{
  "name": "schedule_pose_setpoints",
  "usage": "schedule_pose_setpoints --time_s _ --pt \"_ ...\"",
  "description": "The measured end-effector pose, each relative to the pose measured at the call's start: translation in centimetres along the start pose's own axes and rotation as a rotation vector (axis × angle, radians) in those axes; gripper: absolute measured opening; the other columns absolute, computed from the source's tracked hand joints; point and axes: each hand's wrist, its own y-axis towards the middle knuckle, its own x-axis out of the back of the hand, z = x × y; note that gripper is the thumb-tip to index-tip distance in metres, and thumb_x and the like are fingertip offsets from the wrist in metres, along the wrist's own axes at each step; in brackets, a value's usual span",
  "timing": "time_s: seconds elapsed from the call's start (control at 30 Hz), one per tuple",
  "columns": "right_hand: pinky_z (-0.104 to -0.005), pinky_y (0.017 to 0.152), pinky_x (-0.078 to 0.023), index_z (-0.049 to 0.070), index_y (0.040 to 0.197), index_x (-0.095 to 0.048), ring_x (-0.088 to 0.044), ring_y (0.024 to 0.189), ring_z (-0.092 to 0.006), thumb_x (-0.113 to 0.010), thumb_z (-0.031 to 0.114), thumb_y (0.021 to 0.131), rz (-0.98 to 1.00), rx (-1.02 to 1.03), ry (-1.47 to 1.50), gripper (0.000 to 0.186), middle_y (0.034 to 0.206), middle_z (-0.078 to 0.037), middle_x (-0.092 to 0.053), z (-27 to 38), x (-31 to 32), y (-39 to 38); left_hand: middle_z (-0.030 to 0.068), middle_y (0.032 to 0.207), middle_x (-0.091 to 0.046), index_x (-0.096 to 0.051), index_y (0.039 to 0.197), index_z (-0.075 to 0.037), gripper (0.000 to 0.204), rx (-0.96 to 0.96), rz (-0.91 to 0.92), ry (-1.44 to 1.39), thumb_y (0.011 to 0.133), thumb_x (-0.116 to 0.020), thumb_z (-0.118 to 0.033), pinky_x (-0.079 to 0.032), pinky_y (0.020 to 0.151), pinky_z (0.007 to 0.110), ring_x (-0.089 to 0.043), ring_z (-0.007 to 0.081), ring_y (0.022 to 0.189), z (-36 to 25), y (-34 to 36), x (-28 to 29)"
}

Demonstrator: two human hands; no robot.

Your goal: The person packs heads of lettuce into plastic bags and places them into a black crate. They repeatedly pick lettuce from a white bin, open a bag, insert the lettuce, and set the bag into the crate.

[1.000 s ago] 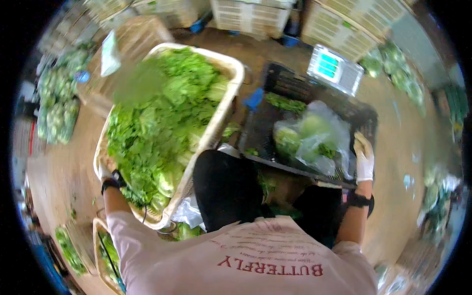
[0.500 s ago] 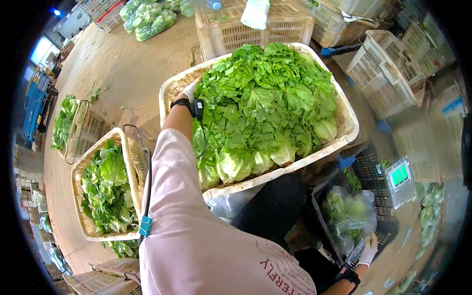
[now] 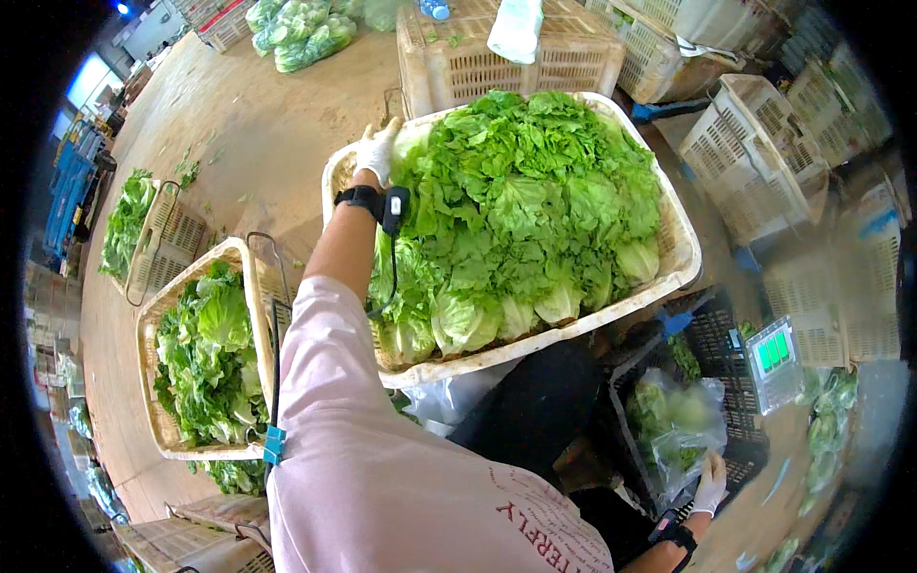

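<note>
Here, brown floor [image 3: 287, 105] runs between crates [image 3: 750, 134]. Lettuce [image 3: 535, 210] fills the large crate [image 3: 680, 253]: ruffled green leaves, paler stem ends at the near side. The left hand [image 3: 378, 153], fingers parted, is at its far left corner. The right hand [image 3: 710, 484] adjoins a clear bag [image 3: 702, 411]; its grip cannot be determined.

Left grip [image 3: 376, 155] forward, right grip [image 3: 710, 487] low
</note>
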Motion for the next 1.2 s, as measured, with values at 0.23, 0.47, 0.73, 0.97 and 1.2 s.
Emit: schedule_pose_setpoints --time_s 0.23,0.47,0.73,0.97,1.2 --pt "-0.0339 0.094 -0.039 -0.004 0.115 -0.054 -0.053 0.106 -0.0265 -0.055 0.016 0.087 0.030 -0.036 -0.024 0.034 0.115 -0.017 -0.057 3.0 0.0 -0.3 0.0093 0.102 -0.062 -0.057 0.115 -0.001 0.051 -0.017 0.211 0.350 0.078 -0.069 -0.034 -0.048 0.075 0.035 -0.055 0.0186 0.092 4.8 4.5 3.0" --pt "-0.0309 0.096 -0.037 -0.004 0.113 -0.057 -0.053 0.109 -0.0229 -0.053 0.014 0.087 0.034 -0.008 0.027 0.032 0.115 -0.015 -0.058 3.3 0.3 -1.2 0.0071 0.116 -0.059 -0.053 0.121 -0.004 0.051 0.413 0.236 0.036 0.082 -0.067 -0.032 -0.046 0.079 0.030 -0.055 0.0160 0.098 5.2 2.1 3.1" --pt "-0.0305 0.092 -0.040 -0.005 0.111 -0.056 -0.055 0.102 -0.0207 -0.053 0.010 0.088 0.070 0.030 0.074 0.028 0.111 -0.014 -0.059 2.3 -0.6 0.3 0.0177 0.113 -0.057 -0.043 0.124 0.001 0.070 -0.445 -0.096 0.522 0.064 -0.077 -0.012 -0.043 0.090 0.030 -0.056 0.0226 0.102 2.4 -6.0 -0.1" --pt "-0.0325 0.091 -0.040 -0.004 0.108 -0.057 -0.056 0.100 -0.0242 -0.053 0.011 0.088 0.018 0.099 0.012 0.026 0.110 -0.015 -0.060 0.9 -0.8 0.5 0.0131 0.122 -0.047 -0.040 0.128 -0.001 0.070 -0.669 -0.229 0.377 0.067 -0.073 -0.003 -0.039 0.096 0.031 -0.049 0.0217 0.109 3.1 -8.9 -0.1" --pt "-0.0326 0.092 -0.040 -0.005 0.110 -0.057 -0.056 0.102 -0.0252 -0.053 0.010 0.086 0.021 0.084 0.041 0.029 0.110 -0.016 -0.060 2.6 0.3 -1.2 0.0096 0.125 -0.047 -0.033 0.133 -0.012 0.069 -0.553 -0.195 -0.163 0.076 -0.072 -0.004 -0.045 0.090 0.031 -0.051 0.0206 0.107 -2.0 -10.8 4.4"
